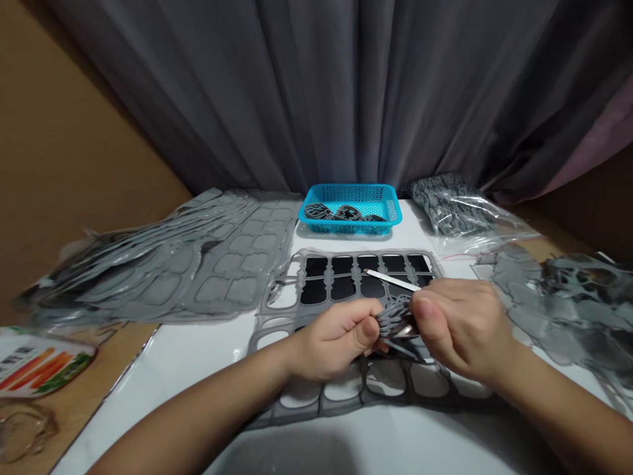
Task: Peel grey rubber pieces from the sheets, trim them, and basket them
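left hand with fingers clamped on bundle of grey rings, right hand with fingers closed round white stick, blue basket behind

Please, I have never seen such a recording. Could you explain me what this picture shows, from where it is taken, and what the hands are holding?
There is no machine here: a person works with two bare hands. The one picture comes from a camera worn on the head, looking forward and down.

The left hand pinches a bunch of thin grey pieces. The right hand is against the bunch and holds a slim white stick with a red tip.

Below, on the white surface, lies a grey sheet with cut-out openings. More grey sheets lie at left. Behind are a blue basket with grey looped pieces and a clear plastic bag of grey pieces.
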The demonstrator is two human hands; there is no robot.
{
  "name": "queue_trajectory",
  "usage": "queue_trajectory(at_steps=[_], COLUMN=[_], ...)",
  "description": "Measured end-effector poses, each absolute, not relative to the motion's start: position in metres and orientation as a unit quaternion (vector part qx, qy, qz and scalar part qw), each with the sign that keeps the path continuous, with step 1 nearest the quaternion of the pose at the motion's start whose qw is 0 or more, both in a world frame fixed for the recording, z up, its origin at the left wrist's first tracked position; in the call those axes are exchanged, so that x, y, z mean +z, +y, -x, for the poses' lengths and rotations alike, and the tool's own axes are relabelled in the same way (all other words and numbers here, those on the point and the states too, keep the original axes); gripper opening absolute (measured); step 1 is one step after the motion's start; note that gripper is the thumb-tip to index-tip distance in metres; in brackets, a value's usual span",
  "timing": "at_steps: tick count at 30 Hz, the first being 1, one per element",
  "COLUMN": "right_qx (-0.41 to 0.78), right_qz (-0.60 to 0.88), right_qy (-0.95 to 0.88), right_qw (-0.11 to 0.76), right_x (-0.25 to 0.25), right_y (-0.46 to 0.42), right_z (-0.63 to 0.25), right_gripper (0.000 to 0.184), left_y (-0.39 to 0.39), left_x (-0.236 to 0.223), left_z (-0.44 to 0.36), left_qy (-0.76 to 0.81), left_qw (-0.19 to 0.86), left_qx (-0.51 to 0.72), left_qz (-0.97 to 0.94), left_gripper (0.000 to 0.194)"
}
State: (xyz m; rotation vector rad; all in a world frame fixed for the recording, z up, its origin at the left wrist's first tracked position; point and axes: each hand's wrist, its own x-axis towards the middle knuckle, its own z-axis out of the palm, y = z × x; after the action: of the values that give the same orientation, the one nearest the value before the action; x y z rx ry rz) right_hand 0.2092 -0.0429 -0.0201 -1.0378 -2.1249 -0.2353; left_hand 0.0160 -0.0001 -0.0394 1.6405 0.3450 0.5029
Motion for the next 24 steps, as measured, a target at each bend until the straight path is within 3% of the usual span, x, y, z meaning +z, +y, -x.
queue_trajectory(at_steps=[24], right_qx=[-0.162], right_qz=[0.427], right_qy=[-0.815], right_qw=[0.356], right_x=[-0.0231], right_y=[-0.0408], right_z=[-0.2034], right_gripper=[0.044], left_y=[-0.0016], left_x=[-0.0413], left_z=[-0.0172], left_qy=[0.184], left_qw=[0.657], left_qx=[0.205], left_qz=[-0.701], left_gripper=[0.05])
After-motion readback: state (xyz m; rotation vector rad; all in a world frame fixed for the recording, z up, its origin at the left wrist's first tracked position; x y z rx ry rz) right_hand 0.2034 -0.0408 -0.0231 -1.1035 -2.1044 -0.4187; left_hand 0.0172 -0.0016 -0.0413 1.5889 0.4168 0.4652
